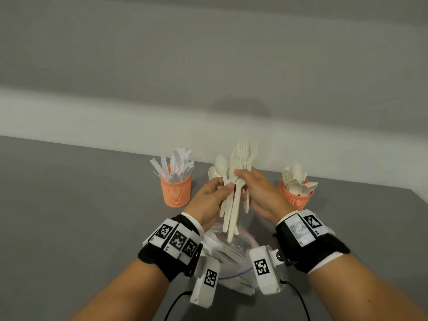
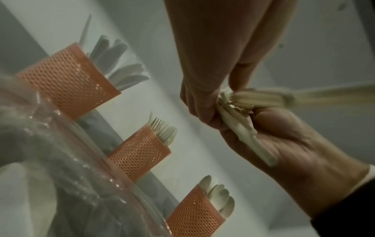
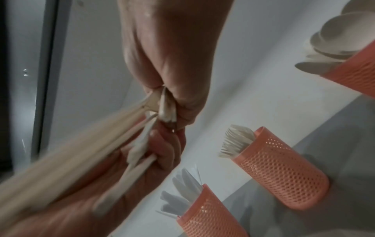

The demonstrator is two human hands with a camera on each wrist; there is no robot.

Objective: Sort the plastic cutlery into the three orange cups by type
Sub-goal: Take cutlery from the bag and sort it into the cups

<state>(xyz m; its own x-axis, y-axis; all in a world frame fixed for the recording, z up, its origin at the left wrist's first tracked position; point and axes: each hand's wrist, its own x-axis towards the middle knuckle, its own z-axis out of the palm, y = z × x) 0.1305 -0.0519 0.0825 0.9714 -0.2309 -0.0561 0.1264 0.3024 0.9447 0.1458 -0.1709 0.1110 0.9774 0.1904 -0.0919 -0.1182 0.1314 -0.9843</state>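
While both hands [image 1: 209, 195] [image 1: 259, 193] grip one cutlery bundle [image 1: 235, 193] mid-handle, fork tines rise above the grip and handle ends hang below, over the bag [image 1: 240, 245] on the tabletop [image 1: 81, 216].

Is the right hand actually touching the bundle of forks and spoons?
Touching. In the head view the right hand has fingers curled round the bundle; the right wrist view shows the handles pinched in the fist.

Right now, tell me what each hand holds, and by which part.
Both the left hand and right hand grip one bundle of forks and spoons around the handles.
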